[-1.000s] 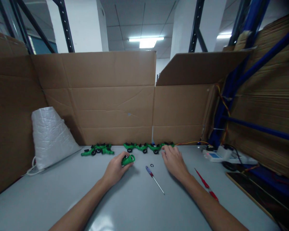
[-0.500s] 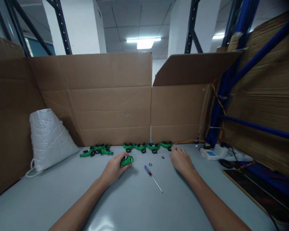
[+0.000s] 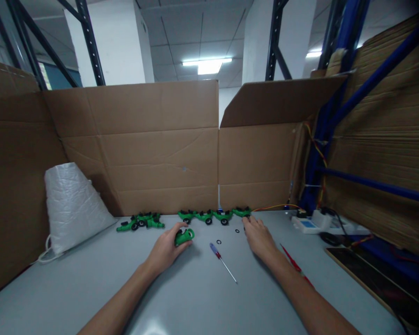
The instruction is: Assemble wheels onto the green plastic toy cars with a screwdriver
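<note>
My left hand (image 3: 164, 250) is closed around a green plastic piece (image 3: 184, 237) with a round opening at its right end, held above the grey table. My right hand (image 3: 259, 238) is at the back, its fingers bent and close together, the tips at the front of the rightmost green toy car (image 3: 241, 212). Anything in those fingertips is hidden. Two small black rings lie between the hands: one ring (image 3: 237, 231) by the right fingers, another ring (image 3: 219, 242) further left. Below them rests a screwdriver (image 3: 223, 263) with a clear purple-and-red handle.
More green toy cars (image 3: 204, 217) line the back, with a cluster of green toys (image 3: 141, 222) to the left. A red slender tool (image 3: 293, 260) lies partly behind my right forearm. A white padded bag (image 3: 75, 204), a power strip (image 3: 314, 223) and cardboard walls (image 3: 153, 153) surround the table.
My right hand has shifted slightly left, its fingertips now covering the rightmost car's wheel. The red slender tool has come into sight beside my right forearm. My left hand keeps the green piece.
</note>
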`<state>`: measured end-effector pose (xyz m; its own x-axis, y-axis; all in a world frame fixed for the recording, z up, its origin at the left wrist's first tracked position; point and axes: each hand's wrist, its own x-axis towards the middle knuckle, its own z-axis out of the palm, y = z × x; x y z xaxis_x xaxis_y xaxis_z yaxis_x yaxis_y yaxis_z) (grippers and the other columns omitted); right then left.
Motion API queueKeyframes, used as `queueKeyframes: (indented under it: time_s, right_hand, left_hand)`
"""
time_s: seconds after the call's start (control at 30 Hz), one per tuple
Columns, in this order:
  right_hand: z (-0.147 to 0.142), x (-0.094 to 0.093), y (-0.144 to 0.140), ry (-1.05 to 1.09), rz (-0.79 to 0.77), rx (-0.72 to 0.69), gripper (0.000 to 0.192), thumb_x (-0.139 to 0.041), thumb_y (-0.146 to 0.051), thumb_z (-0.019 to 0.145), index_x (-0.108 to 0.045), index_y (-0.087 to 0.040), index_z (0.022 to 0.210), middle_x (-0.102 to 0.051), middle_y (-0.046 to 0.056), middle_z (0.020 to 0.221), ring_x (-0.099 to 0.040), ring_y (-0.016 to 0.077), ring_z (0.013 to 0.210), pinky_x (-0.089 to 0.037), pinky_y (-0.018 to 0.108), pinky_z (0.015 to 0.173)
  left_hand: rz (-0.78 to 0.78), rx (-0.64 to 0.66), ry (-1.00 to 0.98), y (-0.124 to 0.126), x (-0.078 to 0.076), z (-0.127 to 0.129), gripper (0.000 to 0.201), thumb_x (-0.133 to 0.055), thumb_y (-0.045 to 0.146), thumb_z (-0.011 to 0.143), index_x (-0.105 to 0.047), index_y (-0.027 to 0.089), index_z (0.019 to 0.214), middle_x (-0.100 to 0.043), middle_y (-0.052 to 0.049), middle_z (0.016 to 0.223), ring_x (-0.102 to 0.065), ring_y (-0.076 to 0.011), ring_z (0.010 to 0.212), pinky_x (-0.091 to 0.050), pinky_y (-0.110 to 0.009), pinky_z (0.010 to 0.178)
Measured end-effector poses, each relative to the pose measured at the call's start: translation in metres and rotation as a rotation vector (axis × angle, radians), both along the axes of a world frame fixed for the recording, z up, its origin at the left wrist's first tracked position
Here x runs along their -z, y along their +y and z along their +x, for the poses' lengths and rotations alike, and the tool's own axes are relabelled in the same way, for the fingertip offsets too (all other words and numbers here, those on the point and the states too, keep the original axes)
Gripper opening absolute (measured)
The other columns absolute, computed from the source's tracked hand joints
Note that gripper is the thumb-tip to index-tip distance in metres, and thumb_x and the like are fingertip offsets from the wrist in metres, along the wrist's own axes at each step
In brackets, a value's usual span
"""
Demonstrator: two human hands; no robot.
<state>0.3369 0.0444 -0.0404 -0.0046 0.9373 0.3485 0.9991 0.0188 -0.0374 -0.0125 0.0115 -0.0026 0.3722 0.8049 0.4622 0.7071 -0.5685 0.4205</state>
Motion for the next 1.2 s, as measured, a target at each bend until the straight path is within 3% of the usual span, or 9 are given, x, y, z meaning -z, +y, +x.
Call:
queueKeyframes:
  time_s: [0.2, 0.37, 0.5, 0.57, 0.73, 0.87, 1.2]
  right_hand:
    - [-0.018, -0.006, -0.002, 0.133, 0.121, -0.127, 0.017, -0.054, -0.022, 0.105, -0.066, -0.017, 0.115, -0.065, 0.018, 0.119, -0.061, 0.0329, 0.111, -0.045, 0.040, 0.095]
    - [-0.039, -0.014, -0.012, 0.395, 0.233, -0.351, 0.017, -0.049, -0.033, 0.108, -0.061, -0.021, 0.104, -0.066, 0.012, 0.108, -0.063, 0.0289, 0.104, -0.048, 0.039, 0.092]
    - [-0.058, -0.017, -0.027, 0.568, 0.096, -0.481, 0.024, -0.046, -0.039, 0.110, -0.057, -0.022, 0.098, -0.068, 0.005, 0.091, -0.065, 0.0231, 0.081, -0.045, 0.034, 0.075]
    - [-0.066, -0.018, -0.036, 0.597, 0.027, -0.564, 0.023, -0.047, -0.038, 0.110, -0.057, -0.022, 0.097, -0.067, 0.003, 0.086, -0.064, 0.0219, 0.080, -0.044, 0.033, 0.074]
    - [-0.080, -0.021, -0.051, 0.672, 0.015, -0.747, 0.015, -0.054, -0.034, 0.108, -0.060, -0.021, 0.110, -0.068, 0.005, 0.100, -0.063, 0.0208, 0.089, -0.046, 0.032, 0.080]
    - [-0.085, -0.023, -0.056, 0.736, 0.021, -0.801, 0.021, -0.059, -0.032, 0.106, -0.059, -0.020, 0.124, -0.067, 0.007, 0.109, -0.063, 0.0194, 0.087, -0.049, 0.033, 0.083]
    - [-0.086, -0.020, -0.057, 0.782, 0.033, -0.922, 0.020, -0.065, -0.025, 0.103, -0.062, -0.023, 0.123, -0.065, 0.006, 0.111, -0.065, 0.0214, 0.098, -0.052, 0.035, 0.090]
  left_hand:
    - [-0.004, 0.013, 0.019, -0.001, -0.001, 0.001, 0.041, -0.070, 0.041, 0.098, -0.059, 0.027, 0.135, -0.075, -0.004, 0.109, -0.071, -0.0238, 0.094, -0.053, -0.032, 0.084]
    - [0.030, 0.062, 0.006, -0.002, 0.000, 0.003, 0.036, -0.071, 0.040, 0.097, -0.062, 0.026, 0.129, -0.076, -0.005, 0.113, -0.072, -0.0236, 0.098, -0.054, -0.033, 0.090]
    - [0.051, 0.079, 0.010, -0.002, 0.004, 0.004, 0.033, -0.072, 0.040, 0.097, -0.064, 0.026, 0.126, -0.076, -0.006, 0.116, -0.072, -0.0245, 0.103, -0.054, -0.033, 0.091]
    - [0.041, 0.096, 0.024, -0.003, 0.006, 0.004, 0.034, -0.073, 0.041, 0.097, -0.064, 0.025, 0.126, -0.076, -0.007, 0.116, -0.072, -0.0247, 0.103, -0.055, -0.033, 0.090]
    - [0.024, 0.113, 0.041, -0.005, 0.007, 0.006, 0.033, -0.073, 0.040, 0.098, -0.064, 0.025, 0.126, -0.076, -0.007, 0.116, -0.072, -0.0249, 0.104, -0.053, -0.033, 0.091]
    - [0.005, 0.152, 0.044, -0.009, 0.003, 0.011, 0.027, -0.071, 0.037, 0.099, -0.065, 0.024, 0.122, -0.075, -0.006, 0.113, -0.070, -0.0242, 0.104, -0.052, -0.033, 0.092]
    - [-0.026, 0.171, -0.004, -0.018, 0.008, 0.025, 0.025, -0.071, 0.035, 0.099, -0.065, 0.022, 0.120, -0.074, -0.006, 0.111, -0.070, -0.0231, 0.101, -0.050, -0.031, 0.089]
